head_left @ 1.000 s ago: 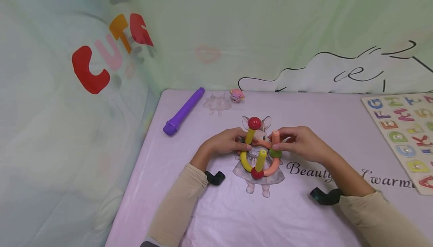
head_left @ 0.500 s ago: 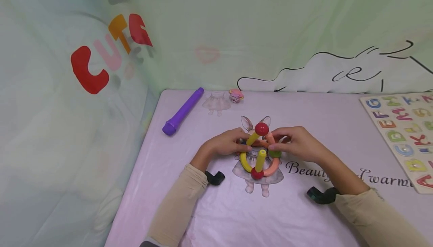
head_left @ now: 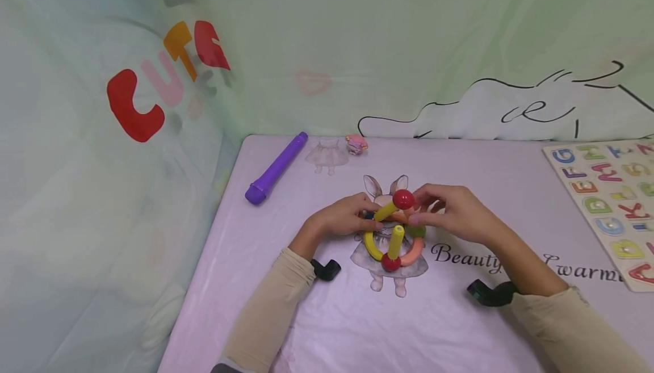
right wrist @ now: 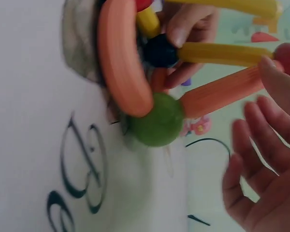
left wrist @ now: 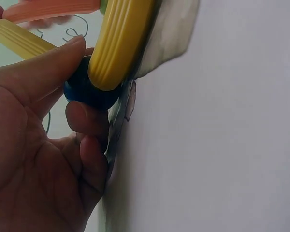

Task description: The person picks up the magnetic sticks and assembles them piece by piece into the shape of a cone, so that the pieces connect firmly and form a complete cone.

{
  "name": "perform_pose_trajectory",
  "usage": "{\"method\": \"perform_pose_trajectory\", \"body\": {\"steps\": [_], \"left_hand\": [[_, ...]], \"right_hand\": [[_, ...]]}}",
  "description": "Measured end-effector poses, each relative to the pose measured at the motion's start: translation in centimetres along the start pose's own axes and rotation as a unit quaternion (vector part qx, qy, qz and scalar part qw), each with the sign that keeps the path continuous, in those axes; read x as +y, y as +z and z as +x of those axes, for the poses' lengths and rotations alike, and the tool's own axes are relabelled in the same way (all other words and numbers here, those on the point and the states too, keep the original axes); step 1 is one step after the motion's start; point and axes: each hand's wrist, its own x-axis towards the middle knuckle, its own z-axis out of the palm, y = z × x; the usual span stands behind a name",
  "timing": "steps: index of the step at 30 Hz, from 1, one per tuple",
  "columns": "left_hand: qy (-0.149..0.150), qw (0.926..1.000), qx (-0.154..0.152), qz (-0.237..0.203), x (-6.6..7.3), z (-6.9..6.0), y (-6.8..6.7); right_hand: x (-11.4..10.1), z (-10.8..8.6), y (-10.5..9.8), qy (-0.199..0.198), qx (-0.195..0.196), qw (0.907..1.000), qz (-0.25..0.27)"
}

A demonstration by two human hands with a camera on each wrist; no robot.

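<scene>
On the table, in the head view, a ring of curved yellow and orange rods joined by balls lies between both hands. My left hand [head_left: 342, 214] grips the dark blue ball [left wrist: 94, 100] beside a curved yellow rod [left wrist: 123, 43]. From that ball a straight yellow rod [right wrist: 222, 53] leans right, tipped by a red ball [head_left: 403, 199]. My right hand [head_left: 455, 211] pinches the upper end of a straight orange rod [right wrist: 222, 92], close to that red ball; its foot is on the green ball [right wrist: 157, 121]. Another yellow rod [head_left: 395, 241] stands on the front red ball [head_left: 391, 263].
A purple toy microphone [head_left: 276, 168] lies at the back left, with a small pink toy [head_left: 356, 144] to its right. An alphabet board [head_left: 608, 208] lies at the right. Fabric walls [head_left: 409, 49] rise behind and at the left.
The yellow rod with the red ball has tipped to the right. The orange rod has tilted left, its top now beside that ball. My left hand has stayed nearly still.
</scene>
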Motion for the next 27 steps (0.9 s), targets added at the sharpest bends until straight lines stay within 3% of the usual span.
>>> {"method": "perform_pose_trajectory", "body": {"steps": [3, 5, 8, 10, 17, 21, 27], "left_hand": [[0.004, 1.0000, 0.001, -0.004, -0.1, 0.0, 0.0], [0.006, 1.0000, 0.000, -0.003, -0.1, 0.0, 0.0], [0.007, 1.0000, 0.002, -0.002, -0.2, 0.0, 0.0], [0.009, 1.0000, 0.002, 0.000, -0.2, 0.1, 0.0], [0.015, 0.9999, 0.003, 0.004, -0.5, 0.3, 0.1], [0.015, 0.9999, 0.003, 0.002, -0.5, 0.3, 0.1], [0.013, 0.9999, -0.001, 0.000, -0.4, 0.2, 0.0]], "right_hand": [[-0.9, -0.5, -0.3, -0.019, 0.062, 0.9979, 0.007], [-1.4, -0.9, -0.2, -0.058, 0.084, 0.9945, 0.025], [-2.0, -1.3, 0.1, -0.120, 0.068, 0.9890, 0.055], [-2.5, -1.6, 0.5, -0.139, 0.044, 0.9873, 0.063], [-3.9, -1.9, 1.6, -0.097, -0.003, 0.9936, 0.059], [-4.3, -2.0, 2.2, -0.085, 0.001, 0.9955, 0.041], [-4.3, -2.0, 2.5, -0.106, 0.016, 0.9942, 0.007]]}}
